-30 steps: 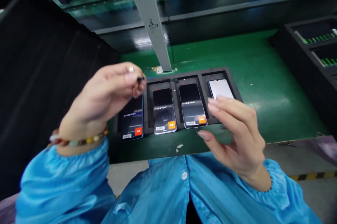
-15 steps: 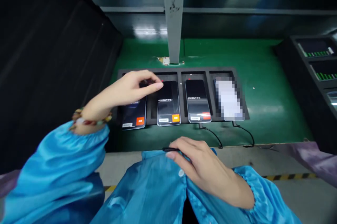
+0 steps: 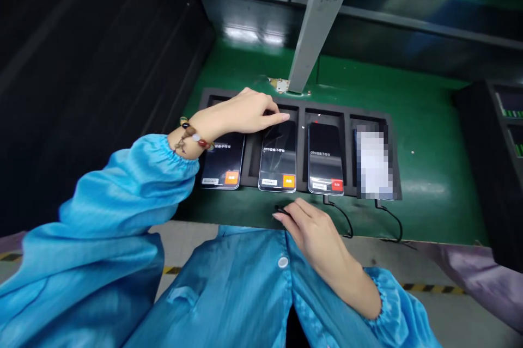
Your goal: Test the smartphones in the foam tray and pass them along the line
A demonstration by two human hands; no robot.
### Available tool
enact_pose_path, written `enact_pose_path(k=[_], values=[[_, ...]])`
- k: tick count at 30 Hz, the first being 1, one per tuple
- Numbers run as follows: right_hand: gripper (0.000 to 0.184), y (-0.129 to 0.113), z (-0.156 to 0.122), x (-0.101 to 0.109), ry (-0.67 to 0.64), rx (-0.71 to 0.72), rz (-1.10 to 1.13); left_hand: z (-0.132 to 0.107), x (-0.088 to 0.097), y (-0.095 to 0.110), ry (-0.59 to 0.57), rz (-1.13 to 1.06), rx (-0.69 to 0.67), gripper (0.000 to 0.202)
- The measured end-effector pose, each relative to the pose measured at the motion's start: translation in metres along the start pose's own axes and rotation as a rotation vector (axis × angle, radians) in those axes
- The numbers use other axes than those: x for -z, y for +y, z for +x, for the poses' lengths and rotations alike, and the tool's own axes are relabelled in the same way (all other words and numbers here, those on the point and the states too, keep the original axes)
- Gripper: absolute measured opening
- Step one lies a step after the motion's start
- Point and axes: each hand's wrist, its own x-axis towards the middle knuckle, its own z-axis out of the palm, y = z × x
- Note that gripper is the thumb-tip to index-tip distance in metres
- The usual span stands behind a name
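- One cable end (image 3: pixel 280 209) is pinched by the right hand (image 3: pixel 316 227), near the second phone from left (image 3: pixel 278 165) in the tray (image 3: pixel 301 146).
- Left hand (image 3: pixel 247 111): its grip I cannot judge.
- Loose pinch could drop this cable.

Electronics factory, green workbench (image 3: pixel 437 168), phones (image 3: pixel 326 165) in black tray (image 3: pixel 347 144), striped floor tape (image 3: pixel 433 288)

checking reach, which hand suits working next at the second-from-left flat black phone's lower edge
Probably the right hand: it holds a slim black piece near that edge; the left hand is by the phone's top.
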Motion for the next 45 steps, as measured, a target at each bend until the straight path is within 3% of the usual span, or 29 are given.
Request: enact_pose_path(k=[4,8,19,30,34,38,41,45], values=[[0.033,-0.006,0.001,0.01,-0.102,0.007,0.128,0.001,0.001,-0.001,-0.005,-0.038,0.021,0.062],[0.033,-0.001,0.004,0.007,-0.052,0.031,0.081,0.001,0.001,-0.001,-0.005,-0.058,0.034,0.061],[0.039,0.009,0.011,-0.002,-0.075,0.015,0.025,0.0,0.003,0.001,0.017,-0.117,0.03,0.057],[0.026,0.009,0.011,-0.013,-0.015,-0.113,0.193,-0.004,0.011,0.01,-0.021,-0.052,0.041,0.059],[0.023,0.007,0.003,-0.007,0.172,-0.022,0.079,-0.004,0.011,0.01,-0.035,-0.021,0.106,0.063],[0.023,0.033,-0.031,0.023,0.521,0.126,0.022,-0.016,0.01,0.014,0.002,0.041,0.046,0.067],[0.021,0.072,-0.065,0.041,0.759,-0.098,-0.105,-0.037,0.007,0.032,0.124,0.097,-0.025,0.059],[0.023,0.111,-0.09,0.043,0.756,-0.279,-0.16,-0.061,-0.01,0.078,0.119,0.067,-0.196,0.04]])
